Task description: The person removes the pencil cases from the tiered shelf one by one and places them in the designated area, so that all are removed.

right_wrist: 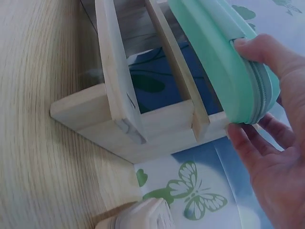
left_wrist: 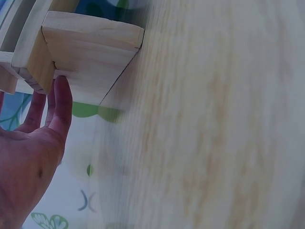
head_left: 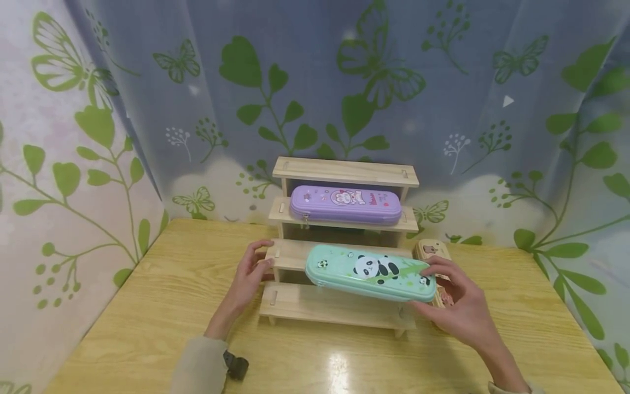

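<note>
Now the right hand point(head_left: 461, 307) pinches the panda case point(head_left: 369, 272); the left hand point(head_left: 248, 274) grips the rack edge point(head_left: 283, 258), tabletop point(head_left: 187, 273) outside its fingers; lettering point(head_left: 378, 199) beyond is illegible.

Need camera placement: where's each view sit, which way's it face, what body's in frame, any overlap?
Head: worn on head, faces forward and down at the wooden rack; shows left grip, right grip, sleeves.
Left wrist: on that wrist, faces the rack's end and tabletop; left grip at frame's left.
Right wrist: on that wrist, faces the mint case and rack; right grip at frame's right.
Shared: head and right wrist both show the mint case.
</note>
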A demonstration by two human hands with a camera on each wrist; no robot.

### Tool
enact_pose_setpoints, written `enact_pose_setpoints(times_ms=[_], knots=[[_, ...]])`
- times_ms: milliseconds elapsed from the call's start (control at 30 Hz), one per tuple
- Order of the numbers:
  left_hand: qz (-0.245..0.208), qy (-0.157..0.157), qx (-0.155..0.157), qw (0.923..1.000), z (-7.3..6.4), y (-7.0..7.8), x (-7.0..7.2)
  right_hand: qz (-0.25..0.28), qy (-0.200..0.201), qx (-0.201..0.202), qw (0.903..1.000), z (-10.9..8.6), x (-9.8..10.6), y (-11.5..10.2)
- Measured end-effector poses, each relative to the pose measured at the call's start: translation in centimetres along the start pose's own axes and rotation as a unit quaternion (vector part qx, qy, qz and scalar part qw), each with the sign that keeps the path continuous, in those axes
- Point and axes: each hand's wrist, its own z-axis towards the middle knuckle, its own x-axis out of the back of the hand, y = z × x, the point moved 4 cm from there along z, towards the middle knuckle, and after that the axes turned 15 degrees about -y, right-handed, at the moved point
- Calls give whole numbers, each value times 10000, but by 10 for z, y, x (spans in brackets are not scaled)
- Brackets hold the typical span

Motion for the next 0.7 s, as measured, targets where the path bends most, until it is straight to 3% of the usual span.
enact_pose_setpoints(times_ms=[267, 500, 700], knots=[[-54, 39, 5, 10000, 0, 1, 0, 799, 215, 163, 9964, -19, 18, 5], [-8, 51, -1, 10000, -1, 0, 0, 913, 544, 304, 9939, -36, 39, 3], [0, 53, -6, 10000, -1, 0, 0, 1395, 872, 489, 9852, -55, 61, 8]])
